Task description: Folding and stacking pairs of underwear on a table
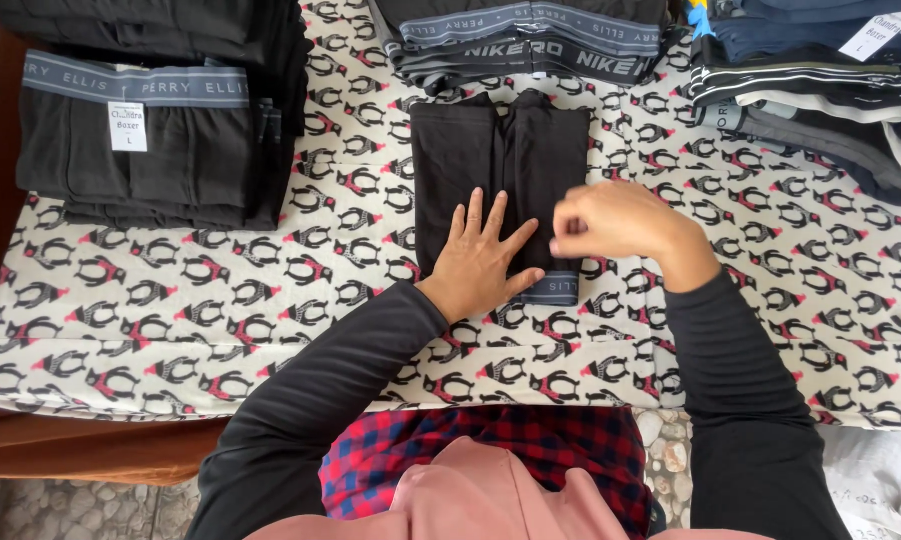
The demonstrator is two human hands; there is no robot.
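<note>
- stack of dark folded underwear (pixel 151 140) sits far left on the penguin-print cloth (pixel 171 310).
- left hand (pixel 479 262) lies flat, fingers spread, pressing the black folded garment (pixel 496 160) at the cloth's middle.
- right hand (pixel 616 222) hovers curled over the garment's right edge; can't tell if it pinches fabric.
- more folded piles (pixel 821 80) sit top right.

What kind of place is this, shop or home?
Likely a home packing or small resale spot: tagged stacks of folded underwear on a penguin-print cloth, with the left hand pressing a black folded pair flat.
</note>
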